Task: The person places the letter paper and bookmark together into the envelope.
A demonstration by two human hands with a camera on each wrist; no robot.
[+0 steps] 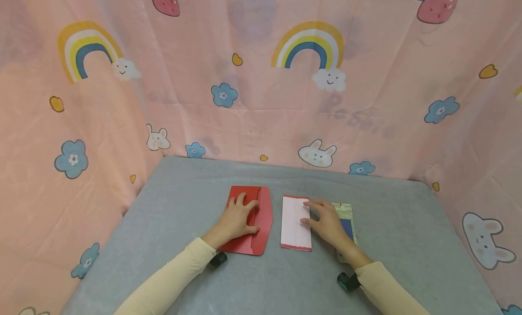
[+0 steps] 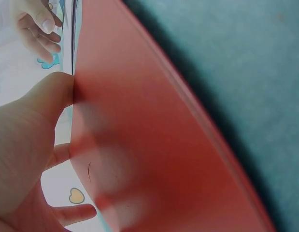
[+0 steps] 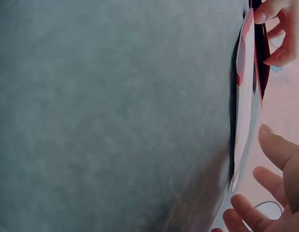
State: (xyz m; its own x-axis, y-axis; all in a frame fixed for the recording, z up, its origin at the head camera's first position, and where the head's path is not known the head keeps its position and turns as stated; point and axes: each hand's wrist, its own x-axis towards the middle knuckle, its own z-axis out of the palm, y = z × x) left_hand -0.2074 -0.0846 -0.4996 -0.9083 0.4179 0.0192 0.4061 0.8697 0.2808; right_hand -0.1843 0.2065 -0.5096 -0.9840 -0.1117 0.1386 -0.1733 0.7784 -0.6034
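Note:
A red envelope [image 1: 266, 210] lies flat on the grey table, its pointed flap toward the right. My left hand [image 1: 236, 220] rests on it with the fingers spread; in the left wrist view the thumb touches the envelope's surface [image 2: 139, 121]. To the right is a white folded paper [image 1: 294, 222] with red scalloped top and bottom edges. My right hand [image 1: 328, 222] reaches over its right side, thumb and fingers apart. In the right wrist view these fingers are not closed round the paper [image 3: 245, 116]; whether they touch it is unclear.
A green and blue card-like item [image 1: 344, 213] lies partly hidden under the right hand and forearm. Dark wrist devices [image 1: 348, 282] sit below the forearms. The grey-covered table [image 1: 285, 288] is bounded by a pink patterned curtain [image 1: 253, 124] at the back and sides.

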